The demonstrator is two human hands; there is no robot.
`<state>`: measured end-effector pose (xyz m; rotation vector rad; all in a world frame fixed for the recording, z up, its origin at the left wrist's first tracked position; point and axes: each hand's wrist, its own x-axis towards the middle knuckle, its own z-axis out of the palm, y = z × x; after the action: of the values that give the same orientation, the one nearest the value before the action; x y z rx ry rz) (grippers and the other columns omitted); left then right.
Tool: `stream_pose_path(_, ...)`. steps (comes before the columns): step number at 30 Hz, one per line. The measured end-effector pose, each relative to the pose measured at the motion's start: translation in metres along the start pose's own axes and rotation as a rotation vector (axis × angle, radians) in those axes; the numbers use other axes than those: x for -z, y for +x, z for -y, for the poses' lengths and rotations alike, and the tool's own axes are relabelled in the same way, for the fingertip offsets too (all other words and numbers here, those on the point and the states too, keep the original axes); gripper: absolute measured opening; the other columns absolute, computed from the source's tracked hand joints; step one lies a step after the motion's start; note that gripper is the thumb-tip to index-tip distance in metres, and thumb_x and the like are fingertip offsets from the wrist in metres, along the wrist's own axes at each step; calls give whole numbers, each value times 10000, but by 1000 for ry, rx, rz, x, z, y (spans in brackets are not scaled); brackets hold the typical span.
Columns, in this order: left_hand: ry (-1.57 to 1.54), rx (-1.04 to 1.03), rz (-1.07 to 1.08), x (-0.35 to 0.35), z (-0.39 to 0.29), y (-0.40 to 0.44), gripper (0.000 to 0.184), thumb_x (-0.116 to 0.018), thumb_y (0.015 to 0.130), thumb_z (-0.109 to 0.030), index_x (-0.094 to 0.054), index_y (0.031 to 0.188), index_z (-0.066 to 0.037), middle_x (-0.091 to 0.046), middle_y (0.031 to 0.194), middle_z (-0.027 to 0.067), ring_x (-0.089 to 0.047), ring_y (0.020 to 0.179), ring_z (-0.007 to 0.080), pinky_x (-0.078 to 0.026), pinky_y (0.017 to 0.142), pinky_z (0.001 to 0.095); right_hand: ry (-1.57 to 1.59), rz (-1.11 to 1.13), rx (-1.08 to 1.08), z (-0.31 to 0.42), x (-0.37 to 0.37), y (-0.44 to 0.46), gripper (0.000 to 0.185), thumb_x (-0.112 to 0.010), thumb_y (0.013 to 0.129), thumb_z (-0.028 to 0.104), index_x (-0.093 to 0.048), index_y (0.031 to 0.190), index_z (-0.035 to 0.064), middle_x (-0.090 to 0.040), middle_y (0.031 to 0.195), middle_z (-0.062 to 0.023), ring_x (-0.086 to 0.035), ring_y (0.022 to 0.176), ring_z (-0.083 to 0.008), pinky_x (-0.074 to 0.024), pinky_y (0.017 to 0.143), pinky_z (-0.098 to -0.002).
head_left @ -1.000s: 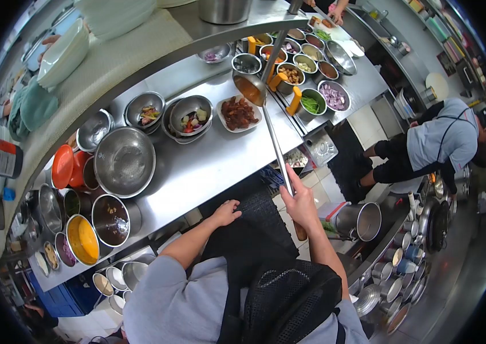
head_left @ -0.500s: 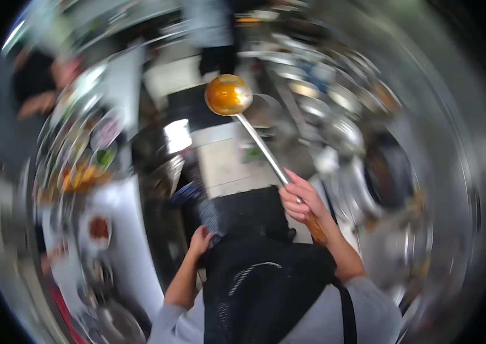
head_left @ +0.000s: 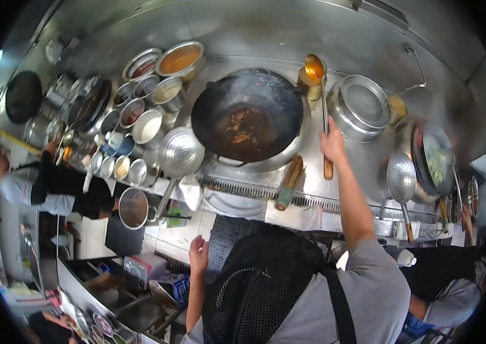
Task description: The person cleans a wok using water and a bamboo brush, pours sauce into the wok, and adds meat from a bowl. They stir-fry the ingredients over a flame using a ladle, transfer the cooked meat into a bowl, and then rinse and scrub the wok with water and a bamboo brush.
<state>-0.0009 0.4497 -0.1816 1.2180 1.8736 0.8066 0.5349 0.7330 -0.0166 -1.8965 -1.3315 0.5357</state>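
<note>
My right hand [head_left: 332, 144] is closed around the handle of a ladle [head_left: 325, 106], over the steel stove to the right of the wok. The ladle's bowl points away from me and holds orange-brown liquid, above a metal can [head_left: 309, 89]. A large black wok [head_left: 211, 123] sits on the burner, with brown bits at its bottom and a faint haze over it. My left hand [head_left: 199, 254] hangs low at my left side over the floor, fingers loosely curled, nothing in it. A bamboo wok brush [head_left: 291, 180] leans at the stove's front edge.
A perforated strainer [head_left: 181, 152] lies left of the wok, near bowls of sauces and seasonings, including an orange one [head_left: 180, 58]. A steel pot [head_left: 363, 103] stands right. Co-workers [head_left: 54, 186] are at both sides; another wok [head_left: 440, 166] holds greens.
My view has swung from the aisle and side counters to the stove. The ladle, still in my right hand, is now beside the wok. My left hand stays low and empty.
</note>
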Motion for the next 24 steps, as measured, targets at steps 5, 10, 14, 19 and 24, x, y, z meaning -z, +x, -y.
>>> stream_pose_path(5, -135, -246, 20, -21, -157, 93, 365, -634, 1043, -116, -586, 1363, 53, -679, 1271, 204, -684, 1161, 274, -575, 960, 389, -304, -56, 19, -47, -25, 147, 576, -600, 918, 120, -510, 1463, -41, -712, 1077, -360, -687, 1094, -515, -549, 940, -529)
stream_pose_path(10, -71, -445, 52, -21, -219, 130, 283, -635, 1040, -77, -618, 1303, 25, -676, 1226, 139, -672, 1132, 224, -581, 950, 370, 157, 316, -294, -71, -31, 227, 405, -647, 877, 139, -608, 1241, -32, -742, 1000, -288, -734, 881, -448, -577, 822, -502)
stream_pose_path(14, -87, -441, 80, -9, -208, 162, 248, -630, 1035, -54, -636, 1276, 5, -672, 1215, 124, -670, 1117, 219, -582, 942, 368, -233, 28, 94, -66, -11, 155, 555, -648, 907, 179, -578, 1436, 25, -742, 1065, -291, -730, 936, -468, -564, 865, -511)
stream_pose_path(19, 10, -532, 148, 2, -224, 244, 254, -661, 985, -27, -671, 1236, 9, -672, 1156, 138, -681, 1055, 244, -572, 901, 363, -283, -129, -162, -89, 22, 74, 697, -642, 960, 165, -394, 1611, 193, -651, 1312, -326, -638, 1206, -486, -511, 1029, -532)
stream_pose_path(24, -83, -623, 224, -15, -270, 310, 255, -632, 1006, -11, -659, 1258, 12, -674, 1196, 145, -679, 1080, 238, -563, 927, 337, -403, -264, -360, -108, 52, 51, 703, -604, 982, 200, -337, 1632, 179, -699, 1191, -316, -668, 1094, -515, -524, 990, -576)
